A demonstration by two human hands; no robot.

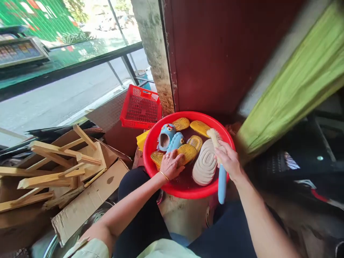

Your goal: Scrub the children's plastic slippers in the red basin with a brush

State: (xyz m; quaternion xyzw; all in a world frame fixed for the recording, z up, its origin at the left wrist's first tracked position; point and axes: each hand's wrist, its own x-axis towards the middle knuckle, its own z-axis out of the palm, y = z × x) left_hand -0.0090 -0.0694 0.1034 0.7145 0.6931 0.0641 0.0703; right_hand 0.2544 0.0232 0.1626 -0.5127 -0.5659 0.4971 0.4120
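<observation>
the left hand [170, 165] is resting on a yellow shoe [187, 153] in the red basin [194, 194], its fingers spreading over the near end of the ridged sole; whether the thumb is pinching it from beneath, i cannot tell. the right hand [228, 160] is closing around a brush [221, 181], with fingers and thumb pressing together near its neck. the pale bristles are pointing up and away inside the basin, while the blue handle is hanging down over the near right part of the rim.

a beige shoe [204, 163] is lying sole up just left of the brush, its oval ridges facing the camera. other yellow shoes [199, 128] are lying near the far rim, in the middle and at the left, partly behind the left hand. two blue clogs [164, 139] are sitting together at the left, one showing its opening.

the basin is standing in front of the person's knees. a red crate [142, 109] is sitting just beyond it to the left, wooden stools [77, 157] are lying beside cardboard [90, 200] farther left, and a green cloth [292, 82] is hanging on the right.
</observation>
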